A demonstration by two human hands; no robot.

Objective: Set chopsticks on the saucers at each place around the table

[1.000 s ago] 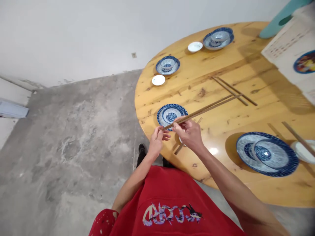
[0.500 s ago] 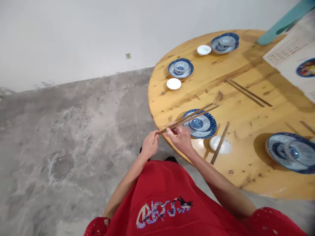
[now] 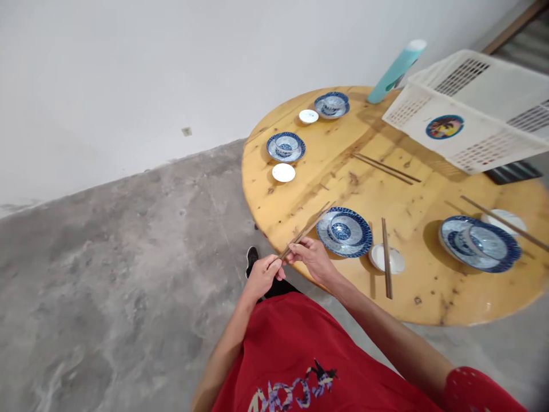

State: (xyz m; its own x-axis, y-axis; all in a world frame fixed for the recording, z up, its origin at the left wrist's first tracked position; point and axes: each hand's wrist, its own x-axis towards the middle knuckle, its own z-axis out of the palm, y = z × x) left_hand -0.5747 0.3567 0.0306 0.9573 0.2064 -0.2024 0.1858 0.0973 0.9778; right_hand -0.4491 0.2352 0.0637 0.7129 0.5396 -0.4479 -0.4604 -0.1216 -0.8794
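Both of my hands are closed on one pair of brown chopsticks, just past the table's near left edge. My left hand grips the lower ends, while my right hand pinches them farther up. The far tips reach over the wood beside a blue-patterned plate with a clear glass bowl on it. To the right of my right hand, another pair of chopsticks rests across a small white dish.
Two more blue plate settings stand along the round wooden table's far left side, each with a white dish. Loose chopsticks lie mid-table. A white plastic basket, a teal cylinder and another plate setting are at right.
My view has shifted, bringing the whole basket in. The chopsticks in my hands have swung left off the near plate and now lie closer together, pointing more steeply away from me.
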